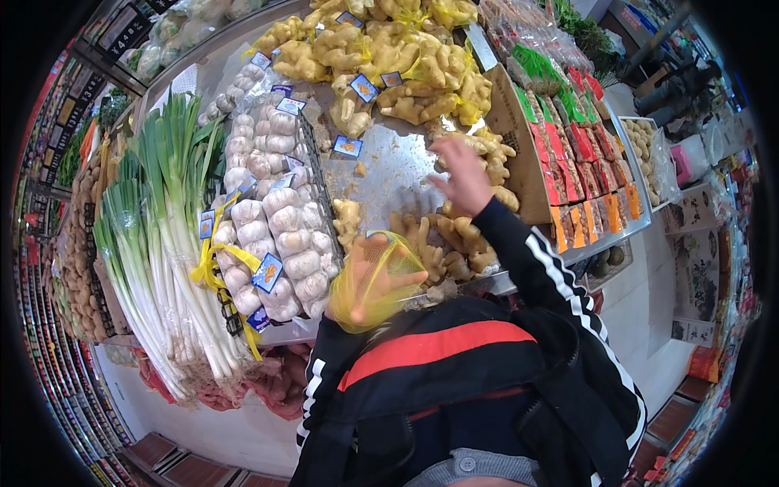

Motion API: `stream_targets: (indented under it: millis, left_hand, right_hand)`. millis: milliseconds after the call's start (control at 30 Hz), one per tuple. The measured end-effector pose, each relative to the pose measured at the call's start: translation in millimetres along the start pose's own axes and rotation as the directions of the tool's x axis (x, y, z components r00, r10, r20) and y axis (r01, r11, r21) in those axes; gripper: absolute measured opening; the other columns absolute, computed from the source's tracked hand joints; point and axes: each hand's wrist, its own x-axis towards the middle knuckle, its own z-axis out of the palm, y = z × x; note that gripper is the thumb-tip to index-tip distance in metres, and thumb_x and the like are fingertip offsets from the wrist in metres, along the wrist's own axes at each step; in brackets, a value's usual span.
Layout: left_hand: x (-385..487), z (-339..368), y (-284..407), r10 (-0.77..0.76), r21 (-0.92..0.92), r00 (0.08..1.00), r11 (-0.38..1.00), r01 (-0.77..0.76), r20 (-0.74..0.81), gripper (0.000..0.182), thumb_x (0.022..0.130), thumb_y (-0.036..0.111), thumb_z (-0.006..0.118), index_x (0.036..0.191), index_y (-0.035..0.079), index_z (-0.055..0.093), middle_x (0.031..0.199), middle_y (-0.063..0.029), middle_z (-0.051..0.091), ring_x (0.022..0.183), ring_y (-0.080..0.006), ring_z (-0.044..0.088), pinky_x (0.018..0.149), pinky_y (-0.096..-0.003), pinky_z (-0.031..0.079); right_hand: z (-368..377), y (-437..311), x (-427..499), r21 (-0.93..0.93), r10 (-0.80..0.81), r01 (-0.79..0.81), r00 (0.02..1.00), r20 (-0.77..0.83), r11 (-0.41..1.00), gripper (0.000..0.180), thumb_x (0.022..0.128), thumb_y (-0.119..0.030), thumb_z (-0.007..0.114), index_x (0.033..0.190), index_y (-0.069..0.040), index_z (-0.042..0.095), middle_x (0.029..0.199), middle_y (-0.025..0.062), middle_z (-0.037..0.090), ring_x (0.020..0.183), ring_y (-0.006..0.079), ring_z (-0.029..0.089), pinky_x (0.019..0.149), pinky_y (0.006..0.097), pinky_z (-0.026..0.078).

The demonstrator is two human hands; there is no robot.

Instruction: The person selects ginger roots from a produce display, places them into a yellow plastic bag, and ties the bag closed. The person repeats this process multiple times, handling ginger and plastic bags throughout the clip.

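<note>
A yellow mesh bag (389,268) covers my left hand (371,274), whose fingers are spread inside the netting. My right hand (459,173) is over the metal display tray (389,164), fingers apart and slightly bent, beside loose ginger roots (490,155); I see nothing in it. More loose ginger (432,243) lies at the tray's near edge, between my hands. Ginger in yellow mesh bags (408,55) is heaped at the far side, with small blue-edged tags (364,88) on it. One tag (347,147) lies on the bare metal.
Netted garlic bulbs (292,231) fill a black crate to the left, beside bundled leeks (176,243). A cardboard divider (517,146) separates the ginger from packaged goods in red, green and orange wrapping (578,152). Potatoes (642,152) sit farther right. Part of a person (669,91) shows at upper right.
</note>
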Motion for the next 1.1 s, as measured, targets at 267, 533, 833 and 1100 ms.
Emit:
stream_targets:
  millis: [267,533,833,1100]
  left_hand:
    - [-4,-1,5,-0.023,0.154,0.969,0.986,0.063,-0.247,0.124,0.056,0.031,0.094,0.152,0.014,0.017,0.150,-0.0002,0.030,0.139,-0.0253,0.031,0.110,-0.0619,0.030]
    - [-8,2,13,0.066,0.341,0.893,0.935,0.101,-0.446,0.132,0.057,0.042,0.091,0.155,0.013,0.006,0.155,-0.0020,0.022,0.142,-0.0267,0.026,0.113,-0.0497,0.028]
    - [-4,16,4,-0.291,0.301,0.803,0.817,0.491,-0.520,0.102,0.068,0.028,0.086,0.147,0.002,0.028,0.144,-0.0138,0.037,0.122,-0.0283,0.053,0.102,-0.0433,0.045]
    - [-29,12,-3,-0.236,0.173,0.813,0.910,0.378,-0.533,0.060,0.087,0.009,0.067,0.138,-0.002,0.038,0.117,-0.0132,0.061,0.102,-0.0227,0.064,0.085,-0.0339,0.054]
  right_hand:
    - [-19,105,4,-0.298,0.258,-0.171,0.924,0.283,0.939,0.049,0.080,-0.031,0.071,0.123,-0.014,0.055,0.112,0.0120,0.061,0.110,0.0292,0.055,0.095,0.0433,0.042]
    - [-57,48,-4,0.745,0.269,-0.555,0.831,0.486,0.369,0.034,0.095,-0.030,0.061,0.113,-0.002,0.059,0.098,-0.0003,0.059,0.090,0.0089,0.056,0.081,0.0233,0.046]
    - [-56,-48,-34,0.633,-0.130,-0.677,0.638,0.759,0.375,0.032,0.096,-0.033,0.058,0.097,-0.002,0.061,0.086,-0.0020,0.055,0.085,0.0070,0.049,0.075,0.0234,0.041]
    - [-33,-42,-43,0.663,-0.121,-0.597,0.695,0.709,0.452,0.036,0.098,-0.037,0.055,0.105,-0.003,0.064,0.096,0.0014,0.064,0.092,0.0099,0.055,0.084,0.0255,0.044]
